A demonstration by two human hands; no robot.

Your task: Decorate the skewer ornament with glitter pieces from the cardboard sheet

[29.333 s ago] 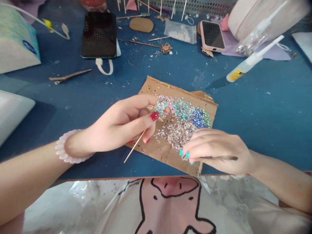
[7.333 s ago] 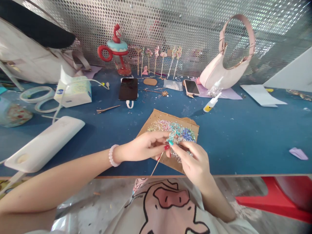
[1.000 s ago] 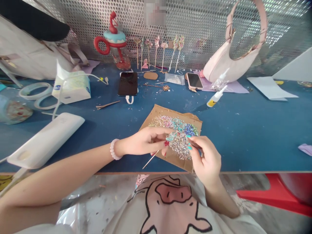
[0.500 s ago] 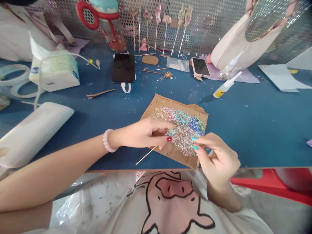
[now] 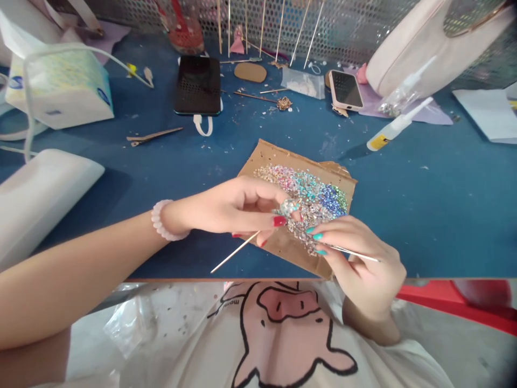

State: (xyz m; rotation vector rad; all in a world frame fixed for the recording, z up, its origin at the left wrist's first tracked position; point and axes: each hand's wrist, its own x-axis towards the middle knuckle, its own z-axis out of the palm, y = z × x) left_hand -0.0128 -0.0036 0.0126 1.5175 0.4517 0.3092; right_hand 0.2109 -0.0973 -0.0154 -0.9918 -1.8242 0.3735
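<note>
My left hand (image 5: 242, 207), with red nails and a pink beaded bracelet (image 5: 167, 221), is closed on a thin wooden stick (image 5: 234, 253). At the fingertips sits the stick's rhinestone-covered head (image 5: 288, 207), partly hidden by the fingers. My right hand (image 5: 359, 256), with turquoise nails, pinches slim metal tweezers (image 5: 357, 253) that lie back across its fingers. Its fingertips are low over loose rhinestones (image 5: 311, 207), heaped by colour: gold, pink, turquoise, blue, green and clear. They lie on a piece of brown cardboard (image 5: 278, 249) near the table's front edge.
Behind the cardboard are a glue bottle (image 5: 382, 141), a black phone (image 5: 197, 86), a pink-cased phone (image 5: 346, 89), a hair clip (image 5: 153, 137) and a small clear bag (image 5: 302, 83). A tissue box (image 5: 60, 89) and white device (image 5: 48, 199) stand left. Several sticks (image 5: 262, 27) stand upright behind.
The view has dipped and come closer. My right hand has turned, and the tweezers now show across its fingers. The rhinestone head in my left hand is tilted up more.
</note>
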